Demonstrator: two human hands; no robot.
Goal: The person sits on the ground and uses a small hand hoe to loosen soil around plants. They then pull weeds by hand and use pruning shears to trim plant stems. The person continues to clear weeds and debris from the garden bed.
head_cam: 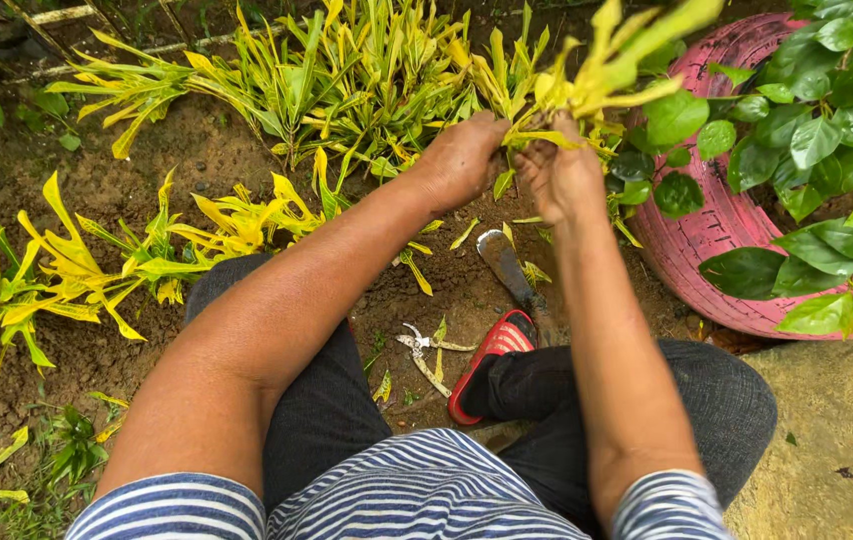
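Up near the top centre, two hands grip one leafy yellow-green cutting.

Both the left hand [462, 160] and the right hand [562, 178] are closed around the stem of the cutting [587, 80], held above bare soil [197, 150]. Below them lie one trowel [509, 268], one pair of pruning shears [425, 355] and one red sandal [492, 355]. One pink tyre planter [707, 240] stands at right.
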